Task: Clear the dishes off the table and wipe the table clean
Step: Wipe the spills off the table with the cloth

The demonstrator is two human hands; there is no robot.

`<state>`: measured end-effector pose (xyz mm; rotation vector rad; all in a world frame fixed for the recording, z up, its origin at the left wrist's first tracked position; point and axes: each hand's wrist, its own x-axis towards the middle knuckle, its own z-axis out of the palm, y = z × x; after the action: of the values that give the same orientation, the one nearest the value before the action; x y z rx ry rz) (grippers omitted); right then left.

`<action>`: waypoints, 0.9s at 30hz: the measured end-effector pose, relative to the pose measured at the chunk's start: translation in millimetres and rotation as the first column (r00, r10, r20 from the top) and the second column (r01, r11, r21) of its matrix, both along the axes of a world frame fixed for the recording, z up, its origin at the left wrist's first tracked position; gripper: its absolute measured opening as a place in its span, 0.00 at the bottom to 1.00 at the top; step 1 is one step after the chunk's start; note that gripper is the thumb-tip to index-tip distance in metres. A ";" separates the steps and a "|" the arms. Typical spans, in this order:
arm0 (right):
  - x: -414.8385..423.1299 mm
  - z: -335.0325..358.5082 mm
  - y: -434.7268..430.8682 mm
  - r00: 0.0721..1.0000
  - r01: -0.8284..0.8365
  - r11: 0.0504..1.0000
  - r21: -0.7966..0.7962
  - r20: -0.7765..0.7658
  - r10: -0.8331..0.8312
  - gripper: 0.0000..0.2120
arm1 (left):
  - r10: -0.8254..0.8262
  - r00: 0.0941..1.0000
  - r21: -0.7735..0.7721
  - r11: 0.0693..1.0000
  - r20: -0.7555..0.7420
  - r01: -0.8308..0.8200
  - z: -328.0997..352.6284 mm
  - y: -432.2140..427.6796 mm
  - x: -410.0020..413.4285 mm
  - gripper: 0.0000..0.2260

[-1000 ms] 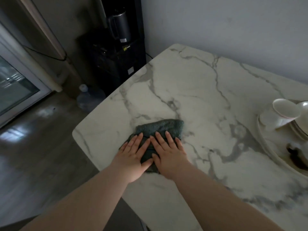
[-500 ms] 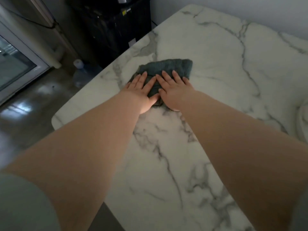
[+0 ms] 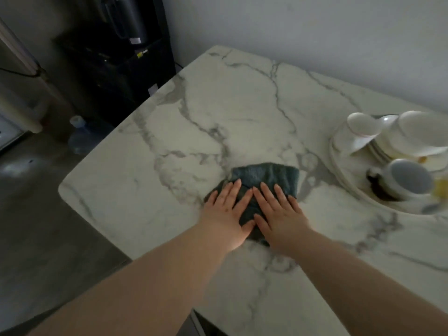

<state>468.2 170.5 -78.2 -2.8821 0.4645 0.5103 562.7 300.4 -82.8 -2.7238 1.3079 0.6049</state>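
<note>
A dark teal cloth [image 3: 266, 175] lies folded on the white marble table [image 3: 230, 105], near the middle. My left hand [image 3: 225, 214] and my right hand [image 3: 281, 214] rest side by side on its near half, palms down, fingers spread, pressing it to the top. At the right edge of the table a large white platter [image 3: 339, 170] carries a stack of white plates [image 3: 388, 146], a tilted small bowl [image 3: 361, 127] and a cup on its side [image 3: 407, 180], with dark food remains beside the cup.
The table's rounded left corner [image 3: 65, 187] overhangs a grey floor. A black cabinet [image 3: 116, 76] with a dark kettle [image 3: 128, 18] stands at the far left against the wall. A large water bottle [image 3: 82, 139] lies on the floor beside it.
Both hands pushed the cloth away across the table, then drew it back and to the right, closer to the platter. The view tilted down, then rose again, bringing the dishes back into sight.
</note>
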 end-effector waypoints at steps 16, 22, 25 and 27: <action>-122.0 8.5 5.8 0.990 0.140 0.987 0.085 -0.019 -0.139 0.39 | -0.180 0.982 0.061 0.981 -0.062 0.184 7.6 -5.4 -99.8 0.32; -46.1 -0.7 -62.9 0.996 0.091 0.995 0.040 0.014 -0.092 0.29 | -0.047 0.999 0.035 0.998 0.000 0.047 -0.9 -66.7 -39.9 0.31; -2.5 -4.5 -99.5 0.997 0.070 0.997 0.038 0.037 -0.072 0.28 | -0.005 1.000 0.077 0.997 0.009 0.004 -3.3 -104.0 -0.4 0.31; 24.1 -6.9 -123.8 0.998 0.061 0.997 0.039 0.026 -0.062 0.28 | 0.019 0.999 0.094 0.995 0.027 -0.022 -4.6 -127.8 22.8 0.31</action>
<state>492.3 46.7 -85.1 -2.8250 0.5308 0.4642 585.5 172.5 -87.4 -2.6634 1.2147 0.6149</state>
